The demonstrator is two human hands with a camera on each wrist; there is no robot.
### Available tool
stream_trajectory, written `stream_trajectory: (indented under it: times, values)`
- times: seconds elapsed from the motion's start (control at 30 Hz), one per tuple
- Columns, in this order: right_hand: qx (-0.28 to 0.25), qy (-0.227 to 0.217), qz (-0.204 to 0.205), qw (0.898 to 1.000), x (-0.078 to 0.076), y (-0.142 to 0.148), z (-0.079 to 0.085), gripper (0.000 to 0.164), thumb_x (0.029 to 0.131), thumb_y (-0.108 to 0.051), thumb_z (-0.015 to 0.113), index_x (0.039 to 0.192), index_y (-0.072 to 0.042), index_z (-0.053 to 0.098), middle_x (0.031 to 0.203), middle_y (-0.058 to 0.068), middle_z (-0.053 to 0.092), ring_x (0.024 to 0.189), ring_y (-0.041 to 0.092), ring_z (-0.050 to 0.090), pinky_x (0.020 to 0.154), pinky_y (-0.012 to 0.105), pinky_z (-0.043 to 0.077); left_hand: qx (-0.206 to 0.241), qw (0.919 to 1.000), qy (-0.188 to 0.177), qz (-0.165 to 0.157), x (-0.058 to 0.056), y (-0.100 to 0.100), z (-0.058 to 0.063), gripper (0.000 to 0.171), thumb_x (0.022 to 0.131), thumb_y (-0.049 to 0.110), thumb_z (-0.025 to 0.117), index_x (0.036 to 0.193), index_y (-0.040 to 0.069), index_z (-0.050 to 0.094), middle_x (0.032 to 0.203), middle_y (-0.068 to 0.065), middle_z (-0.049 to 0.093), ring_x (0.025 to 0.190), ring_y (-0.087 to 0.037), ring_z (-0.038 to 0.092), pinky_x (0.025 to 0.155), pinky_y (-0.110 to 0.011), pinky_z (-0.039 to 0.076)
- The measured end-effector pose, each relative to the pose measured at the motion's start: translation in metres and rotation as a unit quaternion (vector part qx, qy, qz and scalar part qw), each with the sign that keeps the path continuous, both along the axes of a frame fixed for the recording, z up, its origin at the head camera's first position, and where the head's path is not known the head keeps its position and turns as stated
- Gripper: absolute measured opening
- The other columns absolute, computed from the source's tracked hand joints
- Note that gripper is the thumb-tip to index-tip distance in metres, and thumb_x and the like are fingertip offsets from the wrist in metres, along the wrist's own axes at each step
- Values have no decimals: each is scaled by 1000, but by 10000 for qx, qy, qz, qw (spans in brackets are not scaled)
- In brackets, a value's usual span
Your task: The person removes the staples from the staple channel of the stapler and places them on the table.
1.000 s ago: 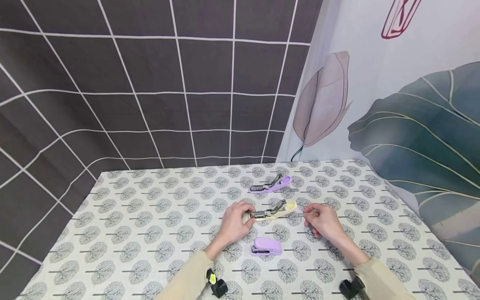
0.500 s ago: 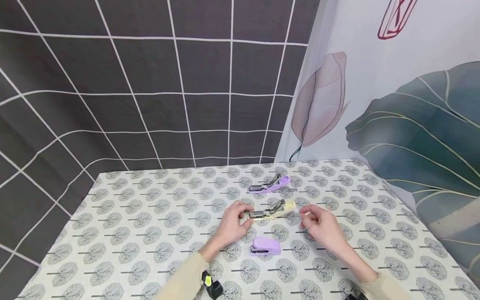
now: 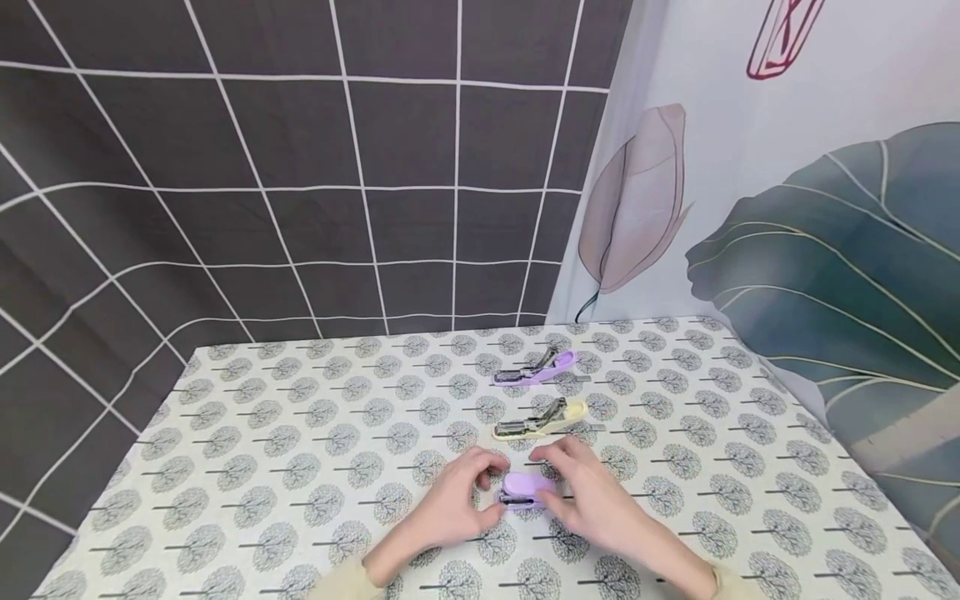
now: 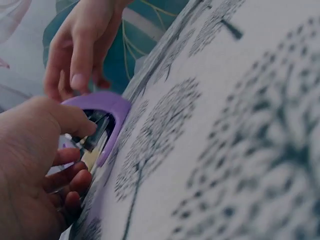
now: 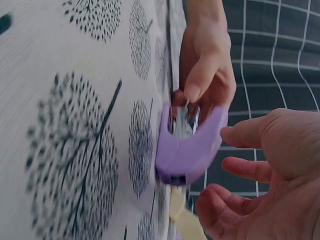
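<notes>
In the head view, a closed purple stapler lies on the table between both hands. My left hand is around its front end at the left, fingers loosely bent; in the left wrist view its thumb overlaps the stapler's mouth, and contact is hard to tell. From the right, my right hand reaches over the rear end with fingers spread. The right wrist view has that thumb at the purple stapler's edge, the other fingers apart from it.
Behind lies a cream stapler with its top swung open, and farther back an opened purple stapler. A small grey strip is beside the cream one. The tree-patterned tablecloth ends at a dark checked curtain.
My left hand has let go of the cream stapler and moved toward me to the closed purple stapler. My right hand has come left and nearer, to the same stapler.
</notes>
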State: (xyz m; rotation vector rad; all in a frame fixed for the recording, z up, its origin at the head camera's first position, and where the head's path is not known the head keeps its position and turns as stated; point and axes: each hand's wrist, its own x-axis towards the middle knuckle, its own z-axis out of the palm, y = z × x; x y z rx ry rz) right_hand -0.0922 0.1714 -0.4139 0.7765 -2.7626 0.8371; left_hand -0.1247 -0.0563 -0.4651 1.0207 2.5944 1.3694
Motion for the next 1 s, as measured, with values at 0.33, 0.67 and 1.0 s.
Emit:
stream_trajectory:
  times: [0.33,0.67,1.0]
  values:
    - [560,97,222,9981,-2,-17,-1,37,79,-8,80,113,-12,68,100,-2,61,87,14,55,72,31,52,-181,9982,469,332,6,12,-7,30,74,10,85,99,11,70,85,13,54,74,-2,47,68,-19,42]
    - [766,320,307,9961,-6,-24,2,36,77,-9,82,111,-13,70,91,-4,60,82,12,56,69,28,51,175,9980,461,407,3,14,-9,24,71,7,86,90,13,72,81,11,58,70,-4,46,63,-18,41]
    - [611,456,406,9963,-6,-26,-2,33,76,-5,80,107,-13,69,91,-5,60,83,12,58,71,31,54,283,9983,332,398,5,14,-11,24,71,8,86,90,16,73,81,16,55,69,0,44,62,-16,39]
